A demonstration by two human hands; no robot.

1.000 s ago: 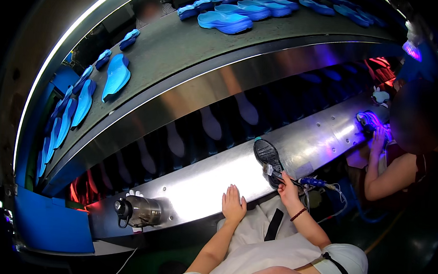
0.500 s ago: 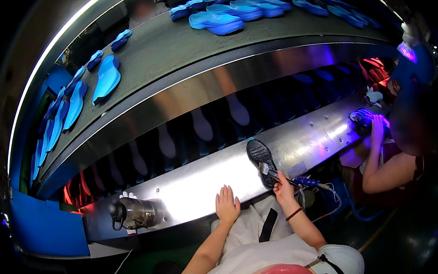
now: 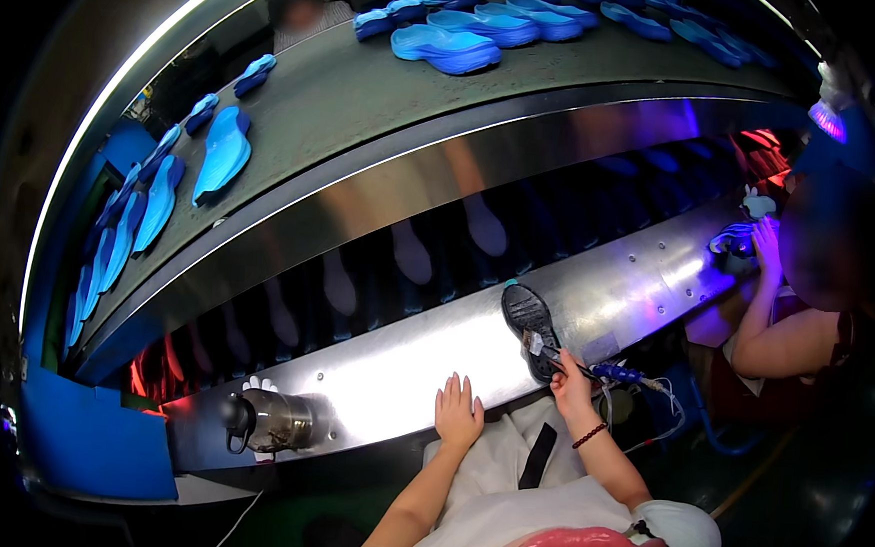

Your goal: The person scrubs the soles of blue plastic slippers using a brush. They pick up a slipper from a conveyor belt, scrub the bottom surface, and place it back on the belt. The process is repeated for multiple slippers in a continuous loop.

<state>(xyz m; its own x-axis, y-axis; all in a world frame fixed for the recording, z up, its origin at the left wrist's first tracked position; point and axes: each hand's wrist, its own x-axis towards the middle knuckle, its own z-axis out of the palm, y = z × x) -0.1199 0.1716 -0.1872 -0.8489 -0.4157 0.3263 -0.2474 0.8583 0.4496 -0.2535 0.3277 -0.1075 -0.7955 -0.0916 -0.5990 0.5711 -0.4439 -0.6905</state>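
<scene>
A black shoe sole (image 3: 527, 309) lies on the steel ledge in front of me, its patterned face up. My right hand (image 3: 571, 382) is closed around the dark handle of a brush-like tool (image 3: 533, 344), whose pale flat tip is over the lower half of the sole. Whether the tip touches the sole I cannot tell. A blue coiled tube (image 3: 614, 373) runs beside that hand. To the left, my left hand (image 3: 460, 412) rests palm down near the ledge's front edge, fingers stretched out, holding nothing.
A dark bottle (image 3: 281, 421) stands on the ledge (image 3: 402, 357) at the left. Under the raised conveyor (image 3: 367, 119) is a dark slot with soles inside; blue soles (image 3: 446, 47) ride on top. At the right a co-worker's hand (image 3: 768, 246) holds a violet-lit item.
The whole view has shifted slightly. My hands, the brush-like tool and the sole keep nearly the same places. At the right, the co-worker's hand has moved a little farther away.
</scene>
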